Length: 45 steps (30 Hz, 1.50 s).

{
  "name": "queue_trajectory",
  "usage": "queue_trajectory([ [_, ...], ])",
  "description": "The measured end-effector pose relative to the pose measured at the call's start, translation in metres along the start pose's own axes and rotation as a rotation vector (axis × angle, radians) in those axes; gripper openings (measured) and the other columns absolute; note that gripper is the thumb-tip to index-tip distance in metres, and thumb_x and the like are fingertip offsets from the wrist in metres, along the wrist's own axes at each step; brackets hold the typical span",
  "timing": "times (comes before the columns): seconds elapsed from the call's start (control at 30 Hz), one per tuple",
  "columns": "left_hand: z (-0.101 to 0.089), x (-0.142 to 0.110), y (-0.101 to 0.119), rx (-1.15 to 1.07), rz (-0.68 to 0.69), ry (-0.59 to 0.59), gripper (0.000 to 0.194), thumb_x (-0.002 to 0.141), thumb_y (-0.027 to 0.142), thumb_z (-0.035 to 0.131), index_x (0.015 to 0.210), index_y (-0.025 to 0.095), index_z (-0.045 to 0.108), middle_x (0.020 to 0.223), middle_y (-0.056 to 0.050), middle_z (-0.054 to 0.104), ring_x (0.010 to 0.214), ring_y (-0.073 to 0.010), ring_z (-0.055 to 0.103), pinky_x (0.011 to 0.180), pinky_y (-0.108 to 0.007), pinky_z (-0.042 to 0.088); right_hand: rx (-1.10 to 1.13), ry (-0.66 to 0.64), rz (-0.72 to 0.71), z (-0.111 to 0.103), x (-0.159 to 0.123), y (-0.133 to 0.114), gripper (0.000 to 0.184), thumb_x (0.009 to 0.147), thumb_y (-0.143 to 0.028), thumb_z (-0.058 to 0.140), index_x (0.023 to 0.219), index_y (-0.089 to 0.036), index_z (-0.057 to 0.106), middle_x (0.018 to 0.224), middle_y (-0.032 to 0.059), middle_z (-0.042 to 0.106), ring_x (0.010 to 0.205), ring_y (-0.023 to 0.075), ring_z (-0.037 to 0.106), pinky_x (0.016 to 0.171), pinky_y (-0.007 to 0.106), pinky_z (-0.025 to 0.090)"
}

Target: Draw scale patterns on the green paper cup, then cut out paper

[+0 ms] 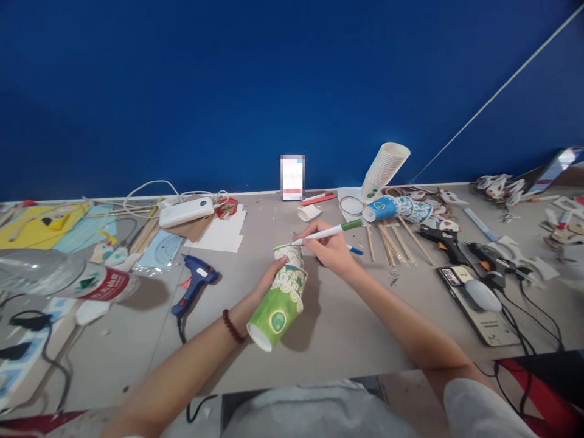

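Observation:
My left hand (270, 278) is closed around several nested paper cups (278, 307), tilted on their side. The nearest cup is mostly green with a round emblem, and its open end faces down toward me. Farther up, the cups carry a green scalloped pattern, and the far part is mostly white with scale-like outlines. A white marker pen with a green end (338, 230) is pinched in my right hand (329, 248). Its tip is at the far cup's rim; whether it touches is too small to tell. A blue-ended pen (354, 250) lies just behind my right hand.
A blue glue gun (195, 283) and a plastic bottle (91, 281) lie left. Back right are a tall stack of white cups (385, 169), blue painted cups (385, 208) and wooden sticks (390, 243). A phone (479, 307) with a mouse on it lies right, among cables.

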<state>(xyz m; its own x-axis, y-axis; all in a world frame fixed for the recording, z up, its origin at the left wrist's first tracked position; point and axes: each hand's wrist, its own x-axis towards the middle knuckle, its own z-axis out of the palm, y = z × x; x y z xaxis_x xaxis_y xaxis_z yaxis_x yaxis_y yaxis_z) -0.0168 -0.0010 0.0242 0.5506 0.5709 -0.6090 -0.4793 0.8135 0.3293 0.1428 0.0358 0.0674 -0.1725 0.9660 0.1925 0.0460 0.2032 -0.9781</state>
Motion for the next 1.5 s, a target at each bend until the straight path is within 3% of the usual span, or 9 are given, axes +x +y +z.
queue_trajectory([
  [0.43,-0.0017,0.0079,-0.0036,0.001,0.038,0.0,0.03,0.078,0.04,0.058,0.083,0.01,0.061,0.065,-0.006,0.063,0.055,-0.0159,0.06,0.054,-0.026,0.047,-0.262,-0.058,-0.045,-0.002,-0.0024,-0.0076,0.008,0.072,-0.018,0.055,0.074,-0.018,0.063,0.074,0.002,0.064,0.068,0.0145,0.057,0.06,0.025,0.044],
  [1.5,0.0035,0.0034,-0.0043,0.025,0.034,0.037,0.033,0.078,0.042,0.057,0.083,0.009,0.063,0.064,-0.006,0.063,0.054,-0.0159,0.06,0.054,-0.026,0.047,-0.275,-0.059,-0.056,-0.0027,-0.0027,-0.0076,0.008,0.069,-0.014,0.054,0.071,-0.017,0.061,0.072,0.0019,0.064,0.07,0.0152,0.059,0.062,0.026,0.046],
])
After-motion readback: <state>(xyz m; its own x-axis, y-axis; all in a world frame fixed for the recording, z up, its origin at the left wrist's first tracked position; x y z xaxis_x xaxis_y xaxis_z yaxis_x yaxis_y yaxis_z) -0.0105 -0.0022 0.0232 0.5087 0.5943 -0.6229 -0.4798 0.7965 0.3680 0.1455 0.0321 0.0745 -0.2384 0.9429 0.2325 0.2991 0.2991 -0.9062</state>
